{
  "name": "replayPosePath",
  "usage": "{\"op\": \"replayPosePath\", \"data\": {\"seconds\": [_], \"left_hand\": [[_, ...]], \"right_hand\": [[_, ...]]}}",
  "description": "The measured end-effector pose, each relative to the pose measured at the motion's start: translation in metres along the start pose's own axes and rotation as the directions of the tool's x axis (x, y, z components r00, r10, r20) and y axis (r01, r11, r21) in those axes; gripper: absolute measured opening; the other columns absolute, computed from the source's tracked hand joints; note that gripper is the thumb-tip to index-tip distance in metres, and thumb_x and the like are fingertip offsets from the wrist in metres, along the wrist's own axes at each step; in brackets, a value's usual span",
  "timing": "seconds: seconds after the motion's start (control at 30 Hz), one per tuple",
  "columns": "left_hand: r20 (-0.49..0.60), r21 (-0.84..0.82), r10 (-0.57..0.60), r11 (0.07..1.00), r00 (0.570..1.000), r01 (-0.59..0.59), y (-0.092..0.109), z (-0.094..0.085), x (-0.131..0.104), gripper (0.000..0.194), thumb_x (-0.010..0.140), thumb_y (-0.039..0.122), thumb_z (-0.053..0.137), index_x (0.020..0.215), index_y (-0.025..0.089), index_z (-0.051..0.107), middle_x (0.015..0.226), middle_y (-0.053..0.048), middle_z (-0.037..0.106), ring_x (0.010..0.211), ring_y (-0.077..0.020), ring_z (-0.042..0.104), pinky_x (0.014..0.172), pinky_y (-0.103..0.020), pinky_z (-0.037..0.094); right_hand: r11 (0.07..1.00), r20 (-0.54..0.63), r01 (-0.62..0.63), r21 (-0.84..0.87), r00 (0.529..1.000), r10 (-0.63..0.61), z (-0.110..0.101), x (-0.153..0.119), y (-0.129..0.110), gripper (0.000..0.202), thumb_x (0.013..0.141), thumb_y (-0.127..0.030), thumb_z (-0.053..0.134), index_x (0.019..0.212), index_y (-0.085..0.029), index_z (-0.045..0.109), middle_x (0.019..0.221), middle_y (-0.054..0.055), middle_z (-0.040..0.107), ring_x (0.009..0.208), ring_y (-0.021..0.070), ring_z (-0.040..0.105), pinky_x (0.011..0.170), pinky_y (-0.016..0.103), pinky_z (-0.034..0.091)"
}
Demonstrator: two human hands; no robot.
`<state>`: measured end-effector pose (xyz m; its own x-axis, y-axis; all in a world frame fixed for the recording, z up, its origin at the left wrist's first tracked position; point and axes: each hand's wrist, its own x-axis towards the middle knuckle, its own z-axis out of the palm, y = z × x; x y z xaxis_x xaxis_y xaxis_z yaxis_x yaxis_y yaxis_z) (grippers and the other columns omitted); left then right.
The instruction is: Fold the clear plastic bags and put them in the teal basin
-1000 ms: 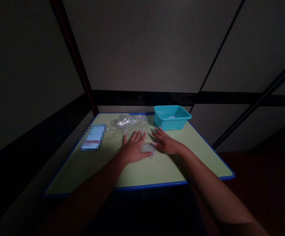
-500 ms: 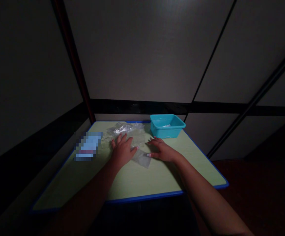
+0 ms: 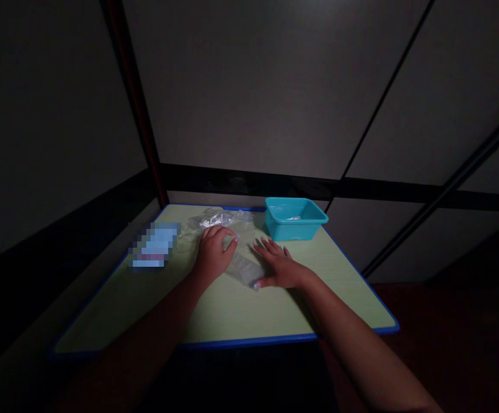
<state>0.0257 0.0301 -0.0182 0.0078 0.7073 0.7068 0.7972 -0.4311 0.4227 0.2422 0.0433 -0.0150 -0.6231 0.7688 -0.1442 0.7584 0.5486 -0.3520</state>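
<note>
head view: clear plastic (image 3: 246,271) lies between left fingers (image 3: 231,248), curled, grip unclear, and right fingers (image 3: 269,247), spread wide.

Dim light leaves the room mostly in shadow, the grey far wall (image 3: 253,86) crossed by a black band (image 3: 396,191), a dark red strip (image 3: 135,97) at its left. A blue-edged, pale green table (image 3: 249,315) stands before it; the floor (image 3: 413,310) at right looks dark red.

Teal basin (image 3: 295,231) at the table's 1 o'clock, small pale item (image 3: 293,218) inside — too small to ID. Pixelated flat object (image 3: 157,245) at 10 o'clock. Table (image 3: 249,318) is yellow-green, blue edging — panelled wall (image 3: 249,103) at 12, dark-red post (image 3: 130,80) at 11.
</note>
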Motion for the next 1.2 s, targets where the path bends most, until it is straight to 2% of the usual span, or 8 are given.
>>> {"op": "replayPosePath", "data": {"seconds": [0.17,0.33,0.43,0.53,0.77,0.9,1.03,1.2], "left_hand": [[0.048,-0.01,0.001,1.0,0.999,0.0,0.002,0.0,0.0,0.009,0.081,0.024,0.053,0.081,0.019,0.061,0.086,-0.004,0.062,0.092,-0.021,0.054,0.089,-0.034,0.041],[0.27,0.107,-0.07,0.993,0.96,0.043,0.005,0.003,-0.008,0.017,0.081,0.029,0.054,0.091,0.019,0.064,0.102,-0.008,0.062,0.106,-0.0244,0.051,0.095,-0.039,0.038],[0.377,0.308,-0.247,0.942,0.893,0.131,0.006,0.007,-0.016,0.051,0.078,0.045,0.057,0.124,0.023,0.053,0.134,-0.015,0.046,0.13,-0.0373,0.028,0.1,-0.061,0.022],[0.44,0.386,-0.333,0.909,0.834,0.159,0.009,0.009,-0.019,0.071,0.08,0.054,0.051,0.142,0.028,0.028,0.148,-0.017,0.024,0.137,-0.0394,0.009,0.097,-0.07,0.013],[0.427,0.382,-0.316,0.912,0.847,0.148,0.012,0.007,-0.015,0.067,0.082,0.052,0.048,0.142,0.027,0.03,0.15,-0.016,0.022,0.137,-0.0371,0.011,0.098,-0.067,0.015],[0.386,0.343,-0.255,0.932,0.887,0.118,0.011,0.009,-0.014,0.052,0.082,0.048,0.051,0.128,0.023,0.05,0.144,-0.016,0.033,0.134,-0.0371,0.02,0.099,-0.065,0.019],[0.366,0.272,-0.162,0.96,0.916,0.061,0.01,0.006,-0.012,0.034,0.077,0.043,0.059,0.104,0.023,0.063,0.13,-0.012,0.049,0.128,-0.0337,0.03,0.101,-0.056,0.024],[0.507,0.174,-0.033,0.983,0.861,-0.065,0.006,0.006,-0.016,0.038,0.06,0.046,0.075,0.09,0.026,0.063,0.129,-0.007,0.049,0.127,-0.034,0.028,0.102,-0.056,0.019]], "right_hand": [[0.999,0.015,-0.048,-0.01,0.999,0.048,0.001,0.001,-0.002,0.106,0.067,-0.066,0.06,0.146,-0.027,0.002,0.152,0.011,-0.01,0.137,0.0319,-0.014,0.103,0.063,-0.001],[0.999,0.051,-0.043,-0.02,0.998,0.044,0.001,0.002,-0.005,0.106,0.068,-0.068,0.057,0.146,-0.026,0.0,0.151,0.011,-0.013,0.138,0.0312,-0.014,0.102,0.064,-0.002],[0.999,0.067,-0.044,-0.027,0.997,0.046,0.0,0.002,-0.005,0.107,0.067,-0.068,0.058,0.146,-0.026,-0.001,0.151,0.012,-0.014,0.138,0.0309,-0.014,0.101,0.064,-0.004],[0.999,0.081,-0.043,-0.019,0.996,0.044,-0.001,0.003,-0.002,0.11,0.065,-0.068,0.06,0.146,-0.027,-0.001,0.151,0.012,-0.015,0.137,0.032,-0.016,0.1,0.065,-0.004],[0.997,0.113,-0.073,0.0,0.991,0.072,-0.011,0.0,0.01,0.114,0.06,-0.062,0.069,0.146,-0.027,0.003,0.152,0.012,-0.012,0.137,0.0336,-0.016,0.098,0.068,-0.002],[0.997,-0.001,-0.026,0.068,1.0,0.026,-0.012,-0.001,0.018,0.096,0.068,-0.056,0.066,0.145,-0.024,0.019,0.152,0.016,0.008,0.138,0.0354,0.001,0.101,0.065,0.006],[0.989,-0.268,0.126,0.075,0.958,-0.102,-0.01,0.001,0.026,0.057,0.073,-0.045,0.067,0.121,-0.016,0.055,0.123,0.016,0.053,0.118,0.0298,0.043,0.097,0.044,0.033],[0.999,-0.272,-0.001,-0.05,0.962,-0.013,-0.01,0.002,0.029,0.035,0.07,-0.045,0.07,0.087,-0.015,0.063,0.09,0.01,0.058,0.089,0.0227,0.05,0.076,0.031,0.039]]}}
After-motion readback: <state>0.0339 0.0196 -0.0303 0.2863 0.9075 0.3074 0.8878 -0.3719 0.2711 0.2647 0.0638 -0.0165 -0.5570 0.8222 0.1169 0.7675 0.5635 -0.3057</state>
